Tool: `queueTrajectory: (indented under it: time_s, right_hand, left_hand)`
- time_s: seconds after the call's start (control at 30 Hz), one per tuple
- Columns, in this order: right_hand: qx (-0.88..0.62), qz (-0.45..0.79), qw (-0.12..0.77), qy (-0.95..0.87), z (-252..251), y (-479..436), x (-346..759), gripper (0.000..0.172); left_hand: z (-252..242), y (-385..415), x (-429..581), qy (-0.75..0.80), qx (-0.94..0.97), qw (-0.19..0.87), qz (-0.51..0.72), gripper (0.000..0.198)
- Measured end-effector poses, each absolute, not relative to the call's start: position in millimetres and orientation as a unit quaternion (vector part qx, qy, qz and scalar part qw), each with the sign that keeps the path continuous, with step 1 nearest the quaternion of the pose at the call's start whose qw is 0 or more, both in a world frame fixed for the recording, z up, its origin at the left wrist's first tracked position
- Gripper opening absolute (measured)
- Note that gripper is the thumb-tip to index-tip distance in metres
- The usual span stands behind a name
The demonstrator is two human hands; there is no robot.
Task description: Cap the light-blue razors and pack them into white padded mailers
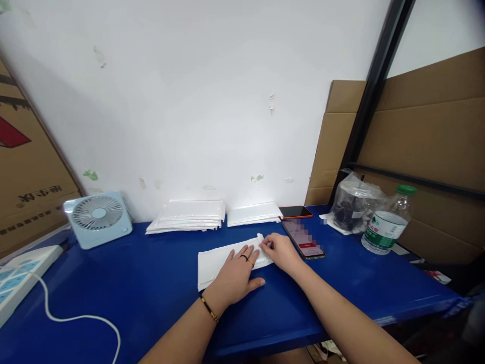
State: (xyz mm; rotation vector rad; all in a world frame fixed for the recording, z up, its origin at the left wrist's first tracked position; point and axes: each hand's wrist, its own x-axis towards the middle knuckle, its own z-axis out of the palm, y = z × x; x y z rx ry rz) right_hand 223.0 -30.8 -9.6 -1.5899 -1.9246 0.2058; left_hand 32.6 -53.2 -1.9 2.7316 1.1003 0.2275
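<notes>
A white padded envelope lies flat on the blue table, slightly slanted. My left hand rests on it with the fingers stretched out, pressing it from above. At the envelope's right end, my right hand pinches a narrow white strip at the flap between thumb and fingers. The fingertips partly cover that strip. Behind the envelope, a stack of similar white envelopes and a smaller stack of envelopes lie against the wall. A lit phone lies just right of my right hand.
A second phone lies behind. To the right stand a plastic-wrapped dark cup and a green-capped bottle. On the left are a light-blue fan, a power strip and a white cable. The blue table's front edge is near.
</notes>
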Motion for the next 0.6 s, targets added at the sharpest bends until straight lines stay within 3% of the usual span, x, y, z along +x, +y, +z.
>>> queueTrajectory:
  time_s: [0.3,0.5,0.6]
  right_hand:
    - [-0.461,0.156,0.268,-0.831,-0.3,-48.2,232.3,0.039]
    - [-0.47,0.247,0.43,-0.73,-8.6,-36.0,223.6,0.029]
    - [-0.428,0.312,0.501,-0.684,-5.6,-29.7,217.6,0.029]
  left_hand:
    - [8.5,-37.7,32.0,0.384,0.919,0.03,0.078,0.038]
    - [37.0,-26.8,18.3,0.416,0.906,-0.021,0.075,0.027]
    - [45.1,-24.9,10.6,0.434,0.888,-0.038,0.146,0.032]
